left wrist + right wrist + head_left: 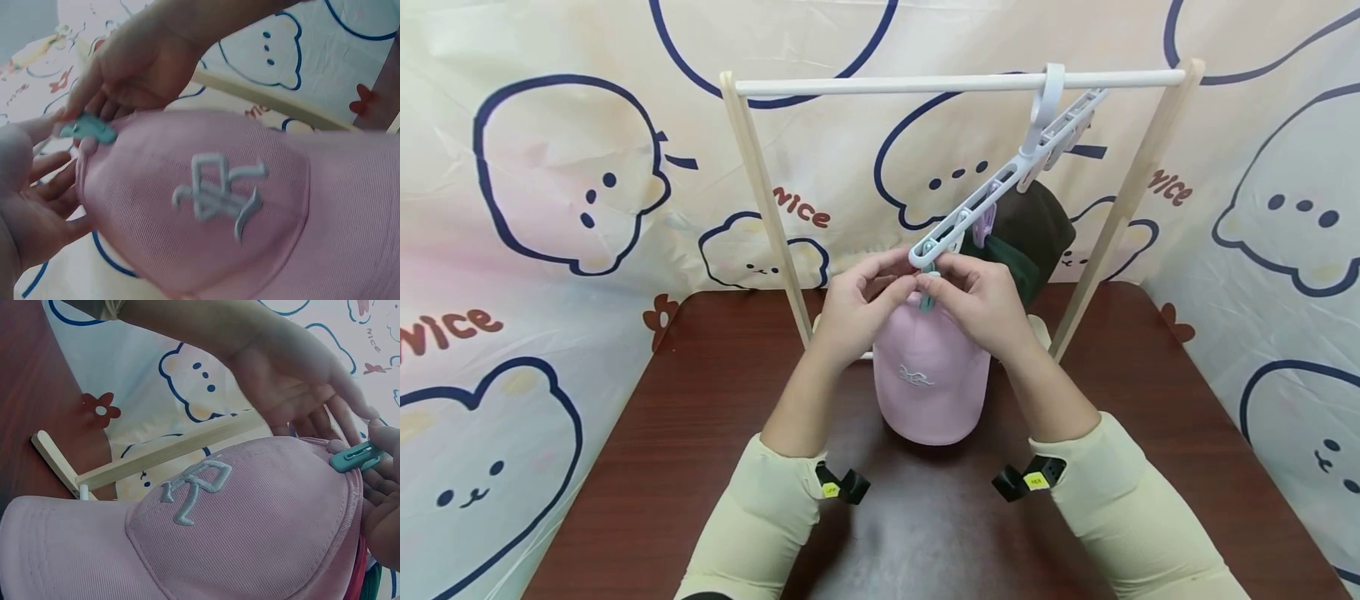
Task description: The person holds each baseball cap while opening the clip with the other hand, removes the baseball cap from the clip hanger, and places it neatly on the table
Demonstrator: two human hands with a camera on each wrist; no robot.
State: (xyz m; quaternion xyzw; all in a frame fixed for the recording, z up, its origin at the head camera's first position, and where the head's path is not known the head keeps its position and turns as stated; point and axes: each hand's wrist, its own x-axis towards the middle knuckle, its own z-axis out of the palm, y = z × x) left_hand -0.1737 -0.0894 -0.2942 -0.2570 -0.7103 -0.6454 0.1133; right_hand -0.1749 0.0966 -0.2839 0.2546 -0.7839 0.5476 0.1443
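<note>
A pink cap with a white embroidered logo hangs crown-down in front of me, its top edge at the low end of a tilted white clip hanger. My right hand pinches a teal clip that sits on the cap's edge; the same clip shows in the right wrist view between the right hand's fingers. My left hand grips the cap's edge beside the clip, its fingers tucked behind the fabric of the pink cap.
The hanger hooks over a white bar between two slanted wooden posts. A dark cap hangs from the hanger behind the pink one. The rack stands on a brown table, with a cartoon-print cloth behind.
</note>
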